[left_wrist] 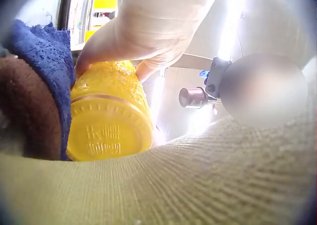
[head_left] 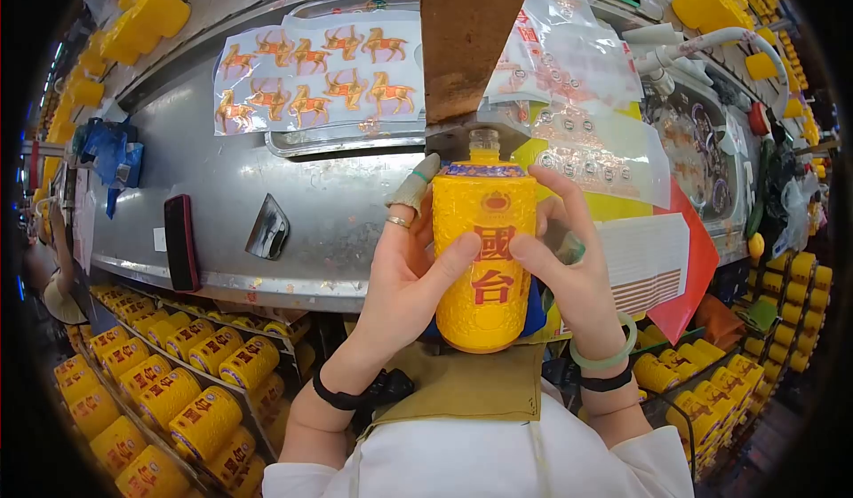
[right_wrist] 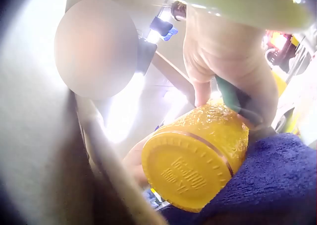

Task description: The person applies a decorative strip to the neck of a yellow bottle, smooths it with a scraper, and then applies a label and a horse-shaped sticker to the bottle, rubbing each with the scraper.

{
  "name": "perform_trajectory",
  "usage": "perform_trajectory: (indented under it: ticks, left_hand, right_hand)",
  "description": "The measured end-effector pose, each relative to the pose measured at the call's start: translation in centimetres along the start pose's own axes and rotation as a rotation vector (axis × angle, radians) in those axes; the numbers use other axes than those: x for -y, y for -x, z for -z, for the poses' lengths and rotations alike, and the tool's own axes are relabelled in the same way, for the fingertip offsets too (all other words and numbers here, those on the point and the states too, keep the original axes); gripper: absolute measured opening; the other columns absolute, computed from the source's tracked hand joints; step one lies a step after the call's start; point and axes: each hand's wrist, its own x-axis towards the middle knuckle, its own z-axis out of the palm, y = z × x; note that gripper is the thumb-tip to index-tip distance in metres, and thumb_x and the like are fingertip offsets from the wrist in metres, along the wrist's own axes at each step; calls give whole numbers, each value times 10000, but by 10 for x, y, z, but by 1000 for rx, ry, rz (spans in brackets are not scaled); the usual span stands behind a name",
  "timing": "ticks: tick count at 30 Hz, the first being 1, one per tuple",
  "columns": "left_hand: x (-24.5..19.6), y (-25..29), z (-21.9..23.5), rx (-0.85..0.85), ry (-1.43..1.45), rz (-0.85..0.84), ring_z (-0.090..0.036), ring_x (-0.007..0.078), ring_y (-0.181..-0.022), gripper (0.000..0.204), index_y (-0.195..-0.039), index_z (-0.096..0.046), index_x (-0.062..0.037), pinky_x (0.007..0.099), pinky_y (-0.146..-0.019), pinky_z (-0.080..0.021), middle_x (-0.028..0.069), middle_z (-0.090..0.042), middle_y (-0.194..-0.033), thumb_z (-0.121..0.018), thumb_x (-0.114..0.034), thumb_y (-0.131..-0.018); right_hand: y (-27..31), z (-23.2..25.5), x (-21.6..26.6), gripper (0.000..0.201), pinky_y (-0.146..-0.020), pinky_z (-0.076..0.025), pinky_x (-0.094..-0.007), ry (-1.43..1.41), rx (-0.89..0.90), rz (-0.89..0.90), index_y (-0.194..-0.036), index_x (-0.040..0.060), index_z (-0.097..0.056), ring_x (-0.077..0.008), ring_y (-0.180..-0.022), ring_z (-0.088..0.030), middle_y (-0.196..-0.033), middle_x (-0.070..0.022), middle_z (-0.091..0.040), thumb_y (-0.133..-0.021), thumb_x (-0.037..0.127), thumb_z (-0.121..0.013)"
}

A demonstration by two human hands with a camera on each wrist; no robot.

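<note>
A yellow bottle (head_left: pixel 484 320) with red characters, a blue patterned shoulder band and a clear neck is held between both hands over the lap. My left hand (head_left: pixel 400 271) grips its left side, thumb on the front, with a pale cover on a fingertip and a ring. From the right, my right hand (head_left: pixel 576 271) holds it, thumb beside the lettering; a green cover shows on one finger. In the left wrist view the bottle's embossed base (left_wrist: pixel 109 131) faces the camera. Blue cloth (right_wrist: pixel 267 173) lies against the bottle in the right wrist view.
Sheets of horse decals (head_left: pixel 311 80) lie on the metal table (head_left: pixel 346 187), with a phone (head_left: pixel 180 243) and a dark shiny piece (head_left: pixel 268 229) nearer. A wooden beam (head_left: pixel 471 36) stands beyond the bottle. Right are printed sheets (head_left: pixel 595 156) and a basin (head_left: pixel 702 143); racks hold yellow bottles (head_left: pixel 204 418).
</note>
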Motion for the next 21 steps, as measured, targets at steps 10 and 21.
perform_trajectory:
  ticks: [10,21]
  left_hand:
    - [2,0,2,15,0,-16,-421,238,-1452,793,-1645,-191,-14,396,-1209,-336,153,-419,-1575,-660,-22,-1006]
    - [1,0,3,22,12,-20,-420,244,-1448,777,-1628,-213,-3,403,-1206,-343,158,-408,-1578,-671,-30,-1002]
  right_hand:
    - [0,-1,2,697,-777,-394,-225,-9,9,-6,-1492,62,-451,-76,-846,-440,-913,30,-442,-906,138,-822]
    - [0,-2,3,693,-771,-394,-221,-55,2,-40,-1492,68,-455,-72,-841,-438,-914,30,-448,-912,149,-825]
